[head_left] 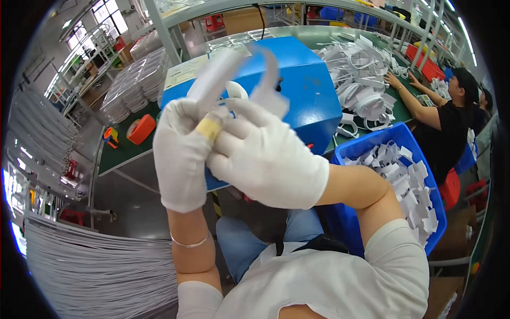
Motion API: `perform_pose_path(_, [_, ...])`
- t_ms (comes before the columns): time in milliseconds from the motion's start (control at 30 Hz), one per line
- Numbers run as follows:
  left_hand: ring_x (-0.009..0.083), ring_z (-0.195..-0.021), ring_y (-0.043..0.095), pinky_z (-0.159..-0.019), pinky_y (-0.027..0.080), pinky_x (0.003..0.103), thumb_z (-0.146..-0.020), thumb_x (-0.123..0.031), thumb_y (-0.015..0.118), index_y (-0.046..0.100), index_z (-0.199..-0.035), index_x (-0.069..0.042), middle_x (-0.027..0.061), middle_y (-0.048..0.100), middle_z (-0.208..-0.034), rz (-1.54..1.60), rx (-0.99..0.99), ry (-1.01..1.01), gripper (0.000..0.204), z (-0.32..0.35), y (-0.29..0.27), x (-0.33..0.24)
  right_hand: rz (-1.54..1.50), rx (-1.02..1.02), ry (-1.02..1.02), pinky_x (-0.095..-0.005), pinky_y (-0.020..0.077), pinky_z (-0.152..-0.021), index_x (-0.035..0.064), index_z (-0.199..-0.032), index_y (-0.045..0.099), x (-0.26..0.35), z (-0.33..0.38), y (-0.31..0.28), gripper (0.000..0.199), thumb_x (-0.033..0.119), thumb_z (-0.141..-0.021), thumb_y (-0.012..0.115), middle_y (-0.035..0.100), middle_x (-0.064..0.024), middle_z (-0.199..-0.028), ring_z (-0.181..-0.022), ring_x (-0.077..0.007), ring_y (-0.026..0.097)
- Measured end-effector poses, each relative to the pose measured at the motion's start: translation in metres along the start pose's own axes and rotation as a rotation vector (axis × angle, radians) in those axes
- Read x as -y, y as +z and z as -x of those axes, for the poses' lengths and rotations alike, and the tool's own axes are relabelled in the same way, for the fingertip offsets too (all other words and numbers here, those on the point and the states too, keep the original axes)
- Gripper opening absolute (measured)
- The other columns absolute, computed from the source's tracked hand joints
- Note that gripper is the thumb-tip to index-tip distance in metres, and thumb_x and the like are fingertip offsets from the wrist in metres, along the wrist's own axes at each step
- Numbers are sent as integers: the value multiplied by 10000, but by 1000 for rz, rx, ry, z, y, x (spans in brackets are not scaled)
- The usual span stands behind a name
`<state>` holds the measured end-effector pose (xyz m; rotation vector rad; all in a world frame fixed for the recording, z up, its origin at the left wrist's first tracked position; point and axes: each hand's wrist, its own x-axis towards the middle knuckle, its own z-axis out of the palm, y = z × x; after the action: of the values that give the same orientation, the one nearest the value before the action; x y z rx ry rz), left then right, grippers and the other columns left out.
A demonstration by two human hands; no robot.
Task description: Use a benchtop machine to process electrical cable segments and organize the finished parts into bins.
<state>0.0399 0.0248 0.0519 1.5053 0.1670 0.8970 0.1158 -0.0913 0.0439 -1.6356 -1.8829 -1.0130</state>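
The left hand [183, 154] and right hand [271, 157] pinch a yellow band [209, 128] in gloved fingers, a blurred white strip [219, 76] slanting toward one o'clock, nearer the left.

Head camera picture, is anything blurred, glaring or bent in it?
Head view: blur smears the white strips above the left hand and right hand; head view: the ceiling lights at upper right and the window at upper left glare white; head view: the shelf rail bows.
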Motion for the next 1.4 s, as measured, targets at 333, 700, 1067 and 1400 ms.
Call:
perform_pose_path(333, [136, -662, 604, -617, 473, 263, -818, -41, 587, 672, -962, 20, 130, 662, -782, -663, -80, 167, 178, -43, -31, 0, -317, -316, 378, -317, 481, -845, 34, -1072, 631, -55, 11, 11, 314, 13, -761, 674, 615, -130, -1091, -972, -243, 606])
perform_pose_path(700, [233, -712, 637, -661, 482, 296, -843, -136, 614, 687, -924, -28, 143, 650, -865, -1014, -155, 374, 154, -47, -58, 10, -745, -165, 734, -276, 478, -859, 23, -1189, 560, -68, 11, 35, 338, 66, -860, 624, 627, -84, -1037, -965, -164, 590])
perform_pose_path(1067, [115, -999, 551, -868, 450, 253, -949, -352, 526, 536, -1226, 26, 82, 617, -1090, -225, 5, 50, 469, -48, -89, 62, -1146, 154, 820, -289, 418, -949, -1, -1195, 551, -90, 1, 33, 382, 245, -908, 611, 609, -99, -1104, -1071, -168, 545])
perform_pose_path(1400, [179, -668, 633, -584, 554, 282, -917, -310, 585, 575, -1043, 60, 133, 640, -835, 92, -163, -271, 391, 21, -38, 97, -960, 206, 835, -269, 466, -766, 24, -1022, 639, -94, -39, 35, 231, 214, -891, 636, 622, -68, -963, -861, -140, 564])
